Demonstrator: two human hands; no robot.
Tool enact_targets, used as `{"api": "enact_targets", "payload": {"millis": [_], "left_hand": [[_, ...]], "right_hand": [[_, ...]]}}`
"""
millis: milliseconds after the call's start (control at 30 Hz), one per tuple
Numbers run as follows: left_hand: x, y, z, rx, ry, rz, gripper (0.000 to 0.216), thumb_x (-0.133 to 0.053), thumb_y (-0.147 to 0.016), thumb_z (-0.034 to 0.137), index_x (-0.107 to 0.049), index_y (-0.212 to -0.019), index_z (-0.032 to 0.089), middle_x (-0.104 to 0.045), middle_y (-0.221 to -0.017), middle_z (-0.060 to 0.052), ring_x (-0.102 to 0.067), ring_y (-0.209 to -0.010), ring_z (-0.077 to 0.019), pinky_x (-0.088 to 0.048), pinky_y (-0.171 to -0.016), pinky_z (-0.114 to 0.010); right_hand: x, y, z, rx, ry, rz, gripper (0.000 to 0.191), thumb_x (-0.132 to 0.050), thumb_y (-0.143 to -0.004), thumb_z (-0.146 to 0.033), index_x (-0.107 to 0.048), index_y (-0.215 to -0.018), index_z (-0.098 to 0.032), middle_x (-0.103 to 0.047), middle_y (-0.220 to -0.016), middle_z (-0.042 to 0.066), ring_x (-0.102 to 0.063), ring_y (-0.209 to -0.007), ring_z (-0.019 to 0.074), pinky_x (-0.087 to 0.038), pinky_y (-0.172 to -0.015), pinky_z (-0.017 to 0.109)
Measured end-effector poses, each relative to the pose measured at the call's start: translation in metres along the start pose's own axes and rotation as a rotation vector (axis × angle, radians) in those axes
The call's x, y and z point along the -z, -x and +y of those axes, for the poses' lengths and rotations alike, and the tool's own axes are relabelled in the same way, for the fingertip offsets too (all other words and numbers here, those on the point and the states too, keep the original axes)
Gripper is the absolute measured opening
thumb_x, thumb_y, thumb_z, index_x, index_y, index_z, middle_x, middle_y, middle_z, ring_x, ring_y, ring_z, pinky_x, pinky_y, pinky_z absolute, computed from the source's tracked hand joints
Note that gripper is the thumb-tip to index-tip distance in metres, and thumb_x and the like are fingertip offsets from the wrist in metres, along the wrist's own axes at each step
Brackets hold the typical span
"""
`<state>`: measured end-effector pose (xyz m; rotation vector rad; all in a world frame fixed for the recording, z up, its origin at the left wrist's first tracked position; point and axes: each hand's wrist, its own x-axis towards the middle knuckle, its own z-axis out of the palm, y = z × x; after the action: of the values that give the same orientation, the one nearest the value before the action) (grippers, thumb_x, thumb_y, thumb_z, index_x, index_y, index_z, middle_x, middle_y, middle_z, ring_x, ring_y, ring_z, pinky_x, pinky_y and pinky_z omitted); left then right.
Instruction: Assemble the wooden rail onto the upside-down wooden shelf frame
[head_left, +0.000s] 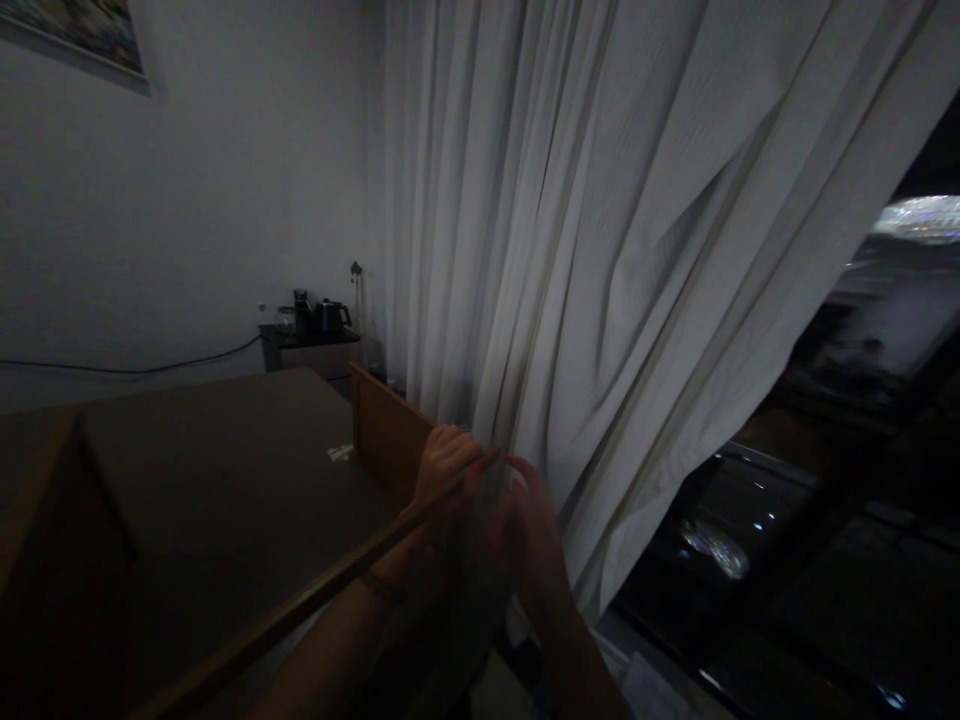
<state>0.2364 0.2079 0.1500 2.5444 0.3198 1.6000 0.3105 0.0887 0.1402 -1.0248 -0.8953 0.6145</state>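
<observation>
In the dim light, a long wooden edge [322, 588] runs from the lower left up to a corner near both hands. My left hand [448, 458] is closed at the far end of this wooden frame, its fingers curled by the corner. The edge crosses in front of my left forearm. On the other side of the corner, my right hand [523, 505] is bent with its fingers together around something small and pale. A hazy, see-through patch between the hands blurs the fingers, and I cannot make out what it is. Behind my left hand stands an upright wooden board [386, 415].
A brown flat surface [225, 450] spreads to the left, with a small white item [340, 453] on it. Another wooden panel [45, 520] rises at far left. White curtains [555, 250] hang close on the right, beside dark glass. A kettle [330, 316] stands on a cabinet behind.
</observation>
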Motion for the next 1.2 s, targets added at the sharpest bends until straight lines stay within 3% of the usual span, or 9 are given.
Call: {"api": "enact_targets", "payload": {"millis": [200,300,433,533,700,800,967,1067,1200], "left_hand": [[-0.004,0.000,-0.004,0.004,-0.012,0.004,0.038,-0.024,-0.096,0.034,-0.045,-0.066,0.022,-0.050,-0.064,-0.002,-0.045,-0.070,-0.0195,-0.039,-0.076,-0.036],[-0.003,0.001,-0.003,-0.008,0.002,0.019,0.037,-0.024,-0.096,0.034,-0.045,-0.067,0.022,-0.050,-0.065,-0.001,-0.045,-0.069,-0.0194,-0.039,-0.075,-0.036],[-0.001,0.000,-0.001,-0.019,0.025,0.024,0.035,-0.026,-0.096,0.032,-0.044,-0.068,0.022,-0.050,-0.066,-0.002,-0.045,-0.069,-0.0193,-0.038,-0.072,-0.036],[0.001,-0.001,0.002,-0.012,0.030,0.040,0.036,-0.025,-0.095,0.033,-0.042,-0.066,0.022,-0.049,-0.064,-0.002,-0.044,-0.067,-0.0194,-0.037,-0.070,-0.036],[0.005,-0.002,0.005,-0.029,0.045,0.013,0.036,-0.029,-0.095,0.033,-0.044,-0.065,0.021,-0.049,-0.063,-0.002,-0.043,-0.066,-0.0193,-0.036,-0.067,-0.036],[0.005,-0.002,0.006,-0.039,0.046,0.045,0.039,-0.026,-0.096,0.033,-0.045,-0.064,0.021,-0.050,-0.062,-0.003,-0.043,-0.066,-0.0195,-0.035,-0.066,-0.036],[0.003,-0.002,0.004,0.008,0.024,0.003,0.038,-0.025,-0.096,0.035,-0.046,-0.067,0.022,-0.052,-0.066,-0.003,-0.045,-0.069,-0.0197,-0.036,-0.070,-0.036],[0.000,-0.001,0.002,0.013,0.014,0.022,0.040,-0.022,-0.096,0.037,-0.043,-0.065,0.022,-0.049,-0.063,-0.002,-0.044,-0.068,-0.0192,-0.036,-0.070,-0.035],[-0.002,-0.001,-0.001,-0.020,0.022,0.044,0.038,-0.025,-0.095,0.037,-0.044,-0.065,0.022,-0.050,-0.063,-0.002,-0.043,-0.066,-0.0191,-0.034,-0.068,-0.035]], "right_hand": [[0.020,-0.003,0.011,0.407,0.442,0.037,0.026,-0.051,-0.094,-0.042,-0.067,-0.090,-0.023,-0.068,-0.081,0.003,-0.064,-0.077,0.0157,-0.052,-0.070,0.027],[0.035,-0.007,0.016,0.618,0.597,-0.027,0.022,-0.054,-0.094,-0.039,-0.070,-0.100,-0.025,-0.069,-0.093,0.005,-0.065,-0.087,0.0178,-0.053,-0.076,0.029],[0.049,-0.013,0.016,0.790,0.722,-0.177,0.035,-0.055,-0.094,-0.035,-0.058,-0.128,-0.026,-0.068,-0.109,0.007,-0.065,-0.096,0.0186,-0.054,-0.081,0.031],[0.052,-0.016,0.012,0.852,0.751,-0.181,0.034,-0.056,-0.093,-0.033,-0.060,-0.126,-0.027,-0.071,-0.103,0.006,-0.067,-0.091,0.0178,-0.055,-0.078,0.030],[0.038,-0.017,0.003,0.736,0.633,-0.048,0.017,-0.060,-0.091,-0.034,-0.072,-0.097,-0.024,-0.072,-0.086,0.003,-0.065,-0.076,0.0161,-0.052,-0.069,0.027],[0.026,-0.017,-0.001,0.490,0.491,0.061,0.031,-0.051,-0.095,-0.039,-0.071,-0.081,-0.021,-0.066,-0.073,0.002,-0.061,-0.070,0.0144,-0.048,-0.063,0.025],[0.011,-0.014,-0.003,0.123,0.115,0.076,0.039,-0.046,-0.094,-0.049,-0.061,-0.119,-0.023,-0.053,-0.066,-0.004,-0.049,-0.055,0.0101,-0.041,-0.052,0.021],[0.008,-0.009,-0.001,0.127,0.140,0.109,0.041,-0.044,-0.095,-0.049,-0.056,-0.123,-0.022,-0.051,-0.065,-0.004,-0.047,-0.055,0.0102,-0.041,-0.053,0.021],[0.013,-0.007,0.005,0.323,0.450,0.174,0.034,-0.041,-0.097,-0.044,-0.059,-0.115,-0.021,-0.059,-0.068,-0.002,-0.055,-0.058,0.0124,-0.044,-0.055,0.023]]}}
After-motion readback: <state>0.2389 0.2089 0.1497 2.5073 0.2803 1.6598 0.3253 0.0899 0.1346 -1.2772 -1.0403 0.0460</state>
